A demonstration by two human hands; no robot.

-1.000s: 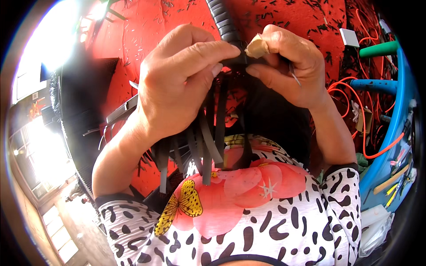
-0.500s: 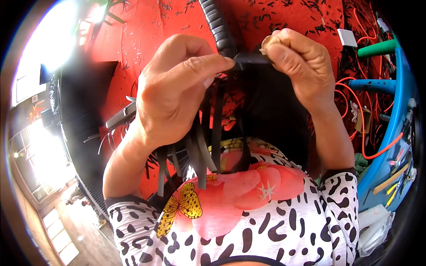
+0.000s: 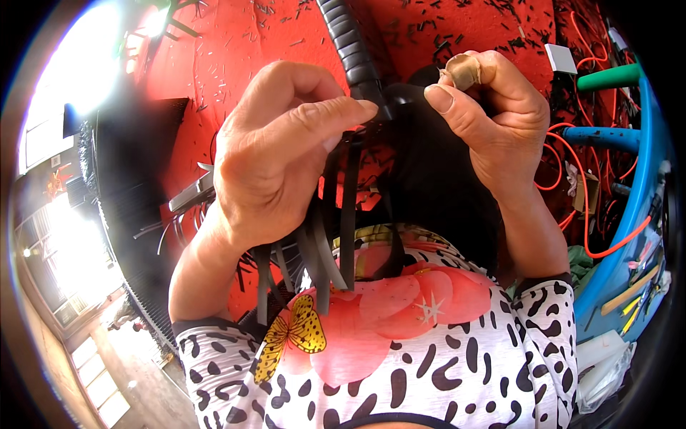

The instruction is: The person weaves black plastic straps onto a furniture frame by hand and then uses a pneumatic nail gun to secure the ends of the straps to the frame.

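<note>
1. Red covering (image 3: pixel 236 64) spread over the surface filled most of the view, strewn with short black offcuts (image 3: pixel 457 43), a sign that much trimming was already done.
2. Black sheet material (image 3: pixel 436 193) hung below the hands toward the person's lap, over a spotted black-and-white garment with a red flower and yellow butterfly print (image 3: pixel 371 336).
3. Blue tubing (image 3: pixel 629 207) curved along the right edge, with orange cord (image 3: pixel 593 214) and a green-handled tool (image 3: pixel 607 77) near it, well apart from the work.
4. A black ribbed hose or braided handle (image 3: pixel 354 53) ran down from the top edge and ended between the two hands; this was the piece being worked.
5. Several flat black strips (image 3: pixel 336 243) dangled loose from that end, past the left wrist; I judge the braiding or binding only partly done, since these tails remained unwoven and untrimmed.
6. The left hand (image 3: pixel 279 157) was raised with its back to the camera, thumb and fingers closed in a pinch on the strips just beside the hose end.
7. The right hand (image 3: pixel 493 121) was held level with it, fingers curled shut, thumb pressed forward toward the joint; whether it gripped a strip I could not tell.
8. A tan wrap (image 3: pixel 463 70) covered one right fingertip.
</note>
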